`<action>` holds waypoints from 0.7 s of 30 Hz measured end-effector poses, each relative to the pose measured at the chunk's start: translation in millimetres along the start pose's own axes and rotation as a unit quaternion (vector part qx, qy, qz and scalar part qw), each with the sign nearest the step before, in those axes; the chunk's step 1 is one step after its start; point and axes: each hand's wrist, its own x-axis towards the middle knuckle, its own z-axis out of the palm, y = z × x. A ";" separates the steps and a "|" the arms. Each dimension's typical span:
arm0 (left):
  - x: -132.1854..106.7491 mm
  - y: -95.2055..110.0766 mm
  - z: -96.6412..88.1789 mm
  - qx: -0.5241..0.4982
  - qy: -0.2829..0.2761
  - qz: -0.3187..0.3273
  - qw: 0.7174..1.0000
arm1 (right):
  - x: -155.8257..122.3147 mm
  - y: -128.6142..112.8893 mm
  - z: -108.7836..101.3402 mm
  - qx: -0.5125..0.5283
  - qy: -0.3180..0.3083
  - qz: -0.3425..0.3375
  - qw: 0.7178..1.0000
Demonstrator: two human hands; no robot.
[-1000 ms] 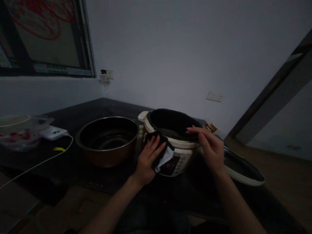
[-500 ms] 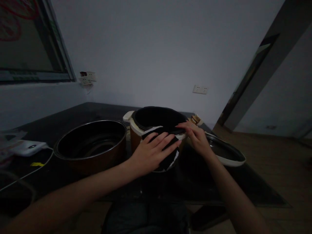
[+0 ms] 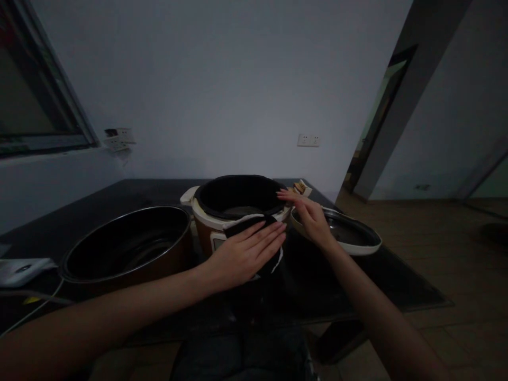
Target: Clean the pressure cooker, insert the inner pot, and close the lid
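A rice cooker (image 3: pixel 206 227) with a cream rim and brown side stands on the dark table, its lid off and its black inside showing. My left hand (image 3: pixel 248 251) lies with long, close fingers over a black cloth (image 3: pixel 242 226) with ragged white edges, holding it against the cooker's front. Part of the cloth and the front panel are hidden under that hand. My right hand (image 3: pixel 307 211) rests at the cooker's right rim, fingers stretched out over the edge and holding nothing loose. Its thumb side is partly hidden.
A wide dark pot (image 3: pixel 188 238) with a brown outside stands on the left. To the right lies an oval lid (image 3: pixel 357 247) with a pale rim. A white power strip (image 3: pixel 26 271) and cord sit at far left. The black table (image 3: pixel 413 299) ends near the right.
The camera view has shifted, so everything sits further left. My left hand and the cloth have slid a little lower on the cooker's front. My right hand stays at the rim, its fingers straighter.
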 end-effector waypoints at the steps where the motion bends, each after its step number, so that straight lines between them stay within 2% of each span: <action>1: 5.3 0.3 1.6 0.006 -0.007 0.007 1.000 | -3.3 1.5 0.7 -0.008 0.022 0.004 1.000; 4: 26.0 6.1 11.3 0.030 -0.033 0.015 0.999 | -12.9 5.3 1.1 -0.030 0.060 0.015 0.998; 9: 53.2 16.7 27.3 0.074 -0.042 0.017 0.996 | -24.5 8.0 -4.4 -0.048 0.057 0.022 0.997; 11: 52.1 15.6 24.9 0.067 -0.038 0.030 0.997 | -30.1 8.4 -5.7 -0.048 0.051 0.021 0.997; 14: 37.5 10.4 13.9 0.053 -0.034 0.043 0.997 | -42.7 9.6 -3.7 -0.046 0.068 0.022 0.996; 18: 21.9 5.7 3.7 0.056 -0.051 0.037 0.996 | -65.2 13.5 7.2 -0.035 0.153 0.048 0.986; 21: 32.2 5.5 4.4 0.058 -0.058 0.033 0.996 | -81.0 16.4 20.2 -0.019 0.197 0.071 0.978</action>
